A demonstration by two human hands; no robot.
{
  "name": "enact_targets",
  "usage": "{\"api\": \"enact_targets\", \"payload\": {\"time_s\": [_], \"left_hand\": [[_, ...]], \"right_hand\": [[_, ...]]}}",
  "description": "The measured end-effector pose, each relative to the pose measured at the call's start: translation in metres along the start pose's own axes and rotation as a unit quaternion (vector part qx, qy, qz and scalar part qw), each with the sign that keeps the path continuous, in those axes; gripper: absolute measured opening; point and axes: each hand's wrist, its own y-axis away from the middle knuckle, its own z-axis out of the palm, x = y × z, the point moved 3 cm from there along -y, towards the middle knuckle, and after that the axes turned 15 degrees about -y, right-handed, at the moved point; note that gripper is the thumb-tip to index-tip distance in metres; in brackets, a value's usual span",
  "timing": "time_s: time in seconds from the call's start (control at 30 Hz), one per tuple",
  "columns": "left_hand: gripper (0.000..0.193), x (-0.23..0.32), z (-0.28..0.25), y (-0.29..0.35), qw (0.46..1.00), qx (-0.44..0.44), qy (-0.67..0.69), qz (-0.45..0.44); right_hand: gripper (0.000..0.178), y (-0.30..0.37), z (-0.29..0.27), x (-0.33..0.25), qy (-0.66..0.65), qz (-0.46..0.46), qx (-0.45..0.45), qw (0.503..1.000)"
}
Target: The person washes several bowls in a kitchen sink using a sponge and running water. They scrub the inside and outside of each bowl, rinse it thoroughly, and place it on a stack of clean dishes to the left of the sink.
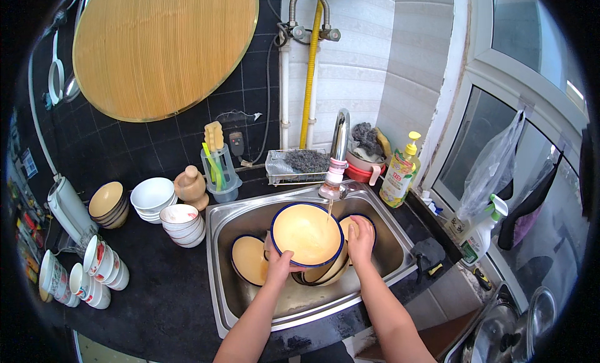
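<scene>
My left hand [279, 267] grips a cream bowl [306, 235] with a dark blue rim, its thumb over the near left edge. The bowl is held above the steel sink [217, 282], under a thin stream from the faucet [340, 138]. Close to the bowl's right side is my right hand [360, 243], fingers curled; what they hold, if anything, is hidden. Behind that hand part of another cream bowl [370, 225] shows. One more blue-rimmed bowl [247, 260] lies in the sink at left, and several stacked ones [331, 272] are partly covered by the held bowl.
Stacked white bowls [153, 194], brown bowls [107, 200] and patterned cups [94, 285] stand on the black counter at left. A wooden mortar [191, 188] and utensil holder [222, 175] sit behind the sink. Right of it are a soap bottle [400, 172] and spray bottle [481, 238].
</scene>
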Motion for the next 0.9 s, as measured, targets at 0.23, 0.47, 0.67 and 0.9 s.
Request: {"api": "enact_targets", "payload": {"time_s": [0.23, 0.47, 0.67, 0.9], "left_hand": [[0.058, -0.023, 0.009, -0.007, 0.999, -0.027, 0.01, -0.02], [0.056, -0.042, -0.001, -0.015, 0.999, -0.025, 0.009, -0.037], [0.056, -0.025, 0.018, -0.005, 0.997, -0.036, 0.062, -0.028], [0.059, -0.033, 0.006, -0.013, 0.996, 0.021, -0.018, 0.09]], "right_hand": [[0.04, 0.02, 0.046, -0.005, 0.257, -0.105, -0.406, 0.871], [0.058, 0.043, 0.075, -0.031, 0.054, -0.045, -0.636, 0.769], [0.056, 0.012, 0.048, -0.018, 0.356, -0.099, -0.463, 0.806], [0.062, 0.027, 0.058, -0.035, 0.183, -0.084, -0.585, 0.785]]}}
